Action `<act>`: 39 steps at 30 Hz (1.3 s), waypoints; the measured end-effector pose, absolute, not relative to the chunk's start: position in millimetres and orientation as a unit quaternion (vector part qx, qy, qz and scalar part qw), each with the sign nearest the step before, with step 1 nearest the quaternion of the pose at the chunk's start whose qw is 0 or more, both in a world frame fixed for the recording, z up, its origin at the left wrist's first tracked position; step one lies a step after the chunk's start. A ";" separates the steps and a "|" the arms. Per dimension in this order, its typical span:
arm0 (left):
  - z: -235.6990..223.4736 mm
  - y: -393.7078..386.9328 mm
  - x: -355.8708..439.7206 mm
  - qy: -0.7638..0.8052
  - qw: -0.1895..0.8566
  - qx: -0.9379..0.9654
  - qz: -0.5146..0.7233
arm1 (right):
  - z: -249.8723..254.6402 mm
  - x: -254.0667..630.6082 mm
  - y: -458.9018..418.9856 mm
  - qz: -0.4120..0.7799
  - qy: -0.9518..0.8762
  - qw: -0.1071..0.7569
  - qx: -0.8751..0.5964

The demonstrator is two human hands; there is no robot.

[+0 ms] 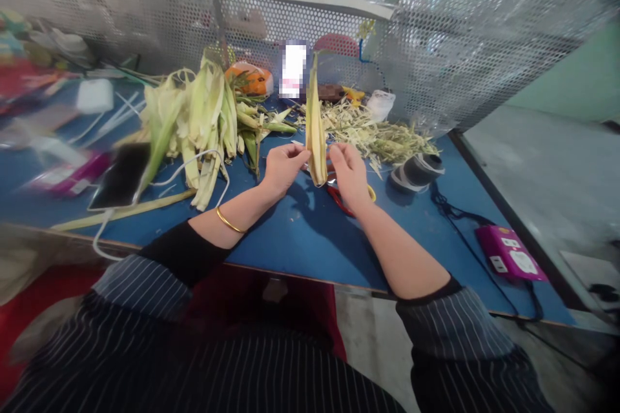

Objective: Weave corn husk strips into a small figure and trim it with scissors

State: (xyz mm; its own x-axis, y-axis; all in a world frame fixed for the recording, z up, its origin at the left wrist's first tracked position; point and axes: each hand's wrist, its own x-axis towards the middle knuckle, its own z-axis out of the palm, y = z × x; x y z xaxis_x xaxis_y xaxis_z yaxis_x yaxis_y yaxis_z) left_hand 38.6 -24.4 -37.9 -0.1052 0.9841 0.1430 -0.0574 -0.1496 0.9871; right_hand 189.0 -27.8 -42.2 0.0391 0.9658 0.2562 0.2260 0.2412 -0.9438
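A long, pale yellow-green corn husk [316, 129] stands upright in front of me, its pointed tip up and its cut end down. On its left edge my left hand [285, 169] is closed, with thumb and finger pinching it. My right hand [349, 174] is closed at the right edge, thumb and fingers bent against the husk; the exact contact is partly hidden. Beneath the right hand lie scissors [340, 202] with red and yellow handles, mostly covered. A heap of corn husks [206, 110] sits to the left of the hands.
Husk scraps [387, 135] spread behind my right hand, near a dark spool [415, 173]. A purple power strip [511, 255] with black cables lies at right. At left are a phone [121, 175] with a white cable and a white case [95, 95]. Perforated mesh [324, 19] borders the back.
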 end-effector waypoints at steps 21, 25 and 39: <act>-36.3 -9.7 29.8 0.507 0.429 0.380 0.644 | -37.0 196.3 -11.3 0.397 -0.422 0.599 -0.553; -29.7 -20.2 34.1 0.445 0.373 0.422 0.696 | -39.4 191.9 -14.3 0.440 -0.472 0.578 -0.499; -37.9 -25.4 38.7 0.454 0.383 0.483 0.643 | -24.6 186.3 -35.0 0.479 -0.574 0.467 -0.472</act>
State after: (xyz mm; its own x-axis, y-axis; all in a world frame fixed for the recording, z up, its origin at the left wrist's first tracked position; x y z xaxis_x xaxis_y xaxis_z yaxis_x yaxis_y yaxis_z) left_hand 38.7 -25.4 -37.9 -0.2392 0.9315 0.2740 -0.0545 -0.2947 0.9540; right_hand 186.3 -35.0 -24.6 -0.1189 0.9893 0.0849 0.0944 0.0964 -0.9909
